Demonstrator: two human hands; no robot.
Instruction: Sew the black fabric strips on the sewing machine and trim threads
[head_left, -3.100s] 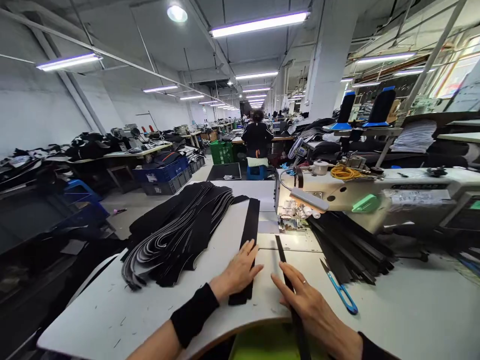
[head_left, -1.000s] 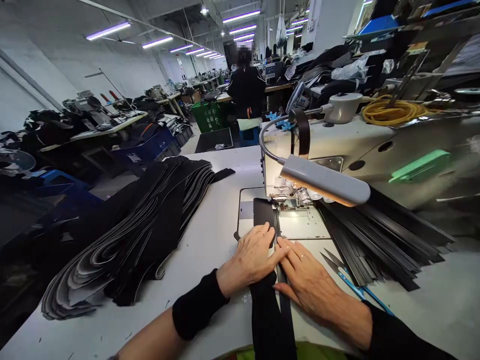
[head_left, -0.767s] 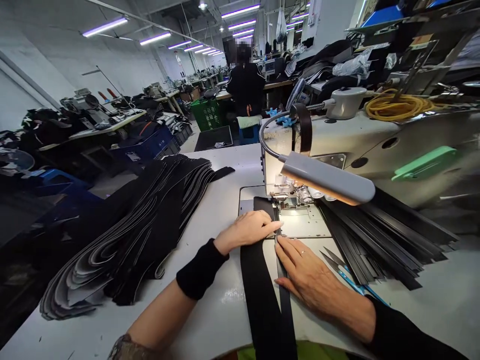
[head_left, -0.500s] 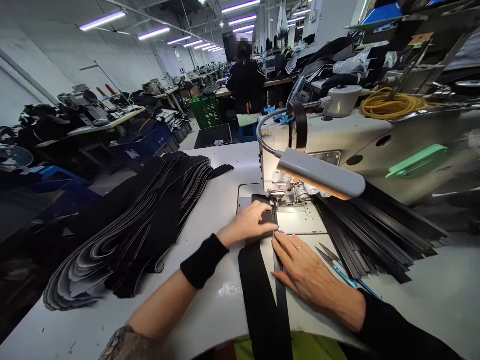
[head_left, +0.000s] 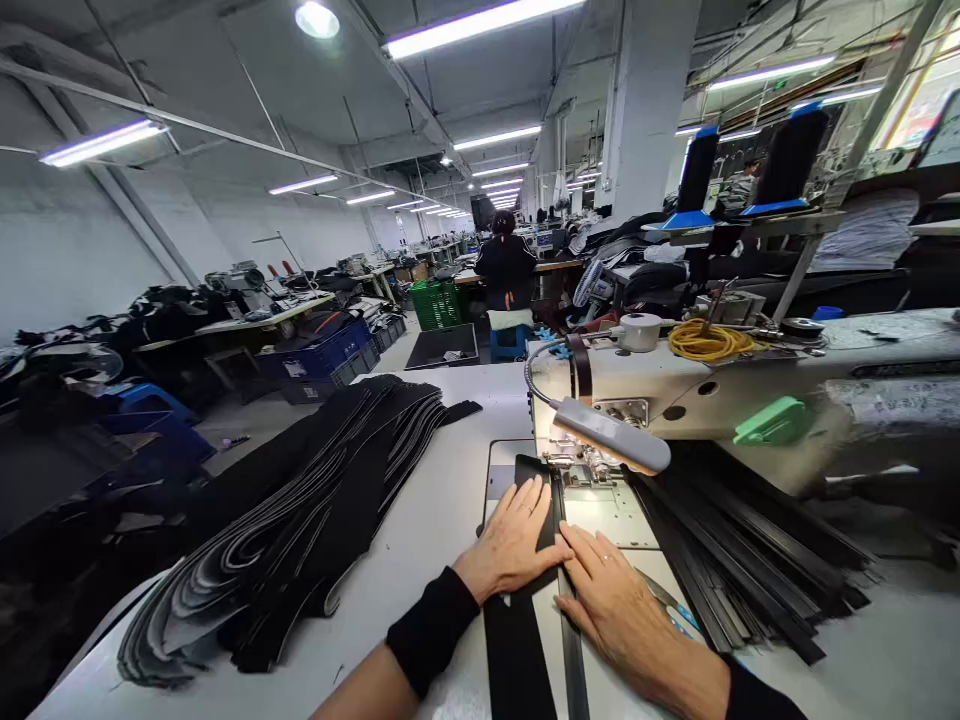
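My left hand [head_left: 514, 540] lies flat on a wide black fabric strip [head_left: 517, 650], fingers stretched toward the sewing machine's needle area [head_left: 574, 465]. Its thumb reaches across to the fingertips of my right hand [head_left: 619, 605]. That hand rests on the table with fingers extended, index finger and thumb at the edge of a narrow black strip [head_left: 574, 665]. The two strips run side by side up to the machine. A slim grey lamp [head_left: 611, 435] lights the metal plate [head_left: 604, 510]. Scissors [head_left: 679, 610] with blue handles lie partly hidden beside my right hand.
A fanned stack of black fabric pieces [head_left: 300, 530] covers the table's left side. Narrow black strips [head_left: 742, 540] lie in a bundle on the right. The sewing machine [head_left: 720, 390] carries a yellow cord coil [head_left: 709, 340]. A person [head_left: 506, 265] sits farther back.
My left hand has gone from a raised, curled pose to lying flat on the wide strip. My right hand stays beside the narrow strip. The camera view has tilted upward.
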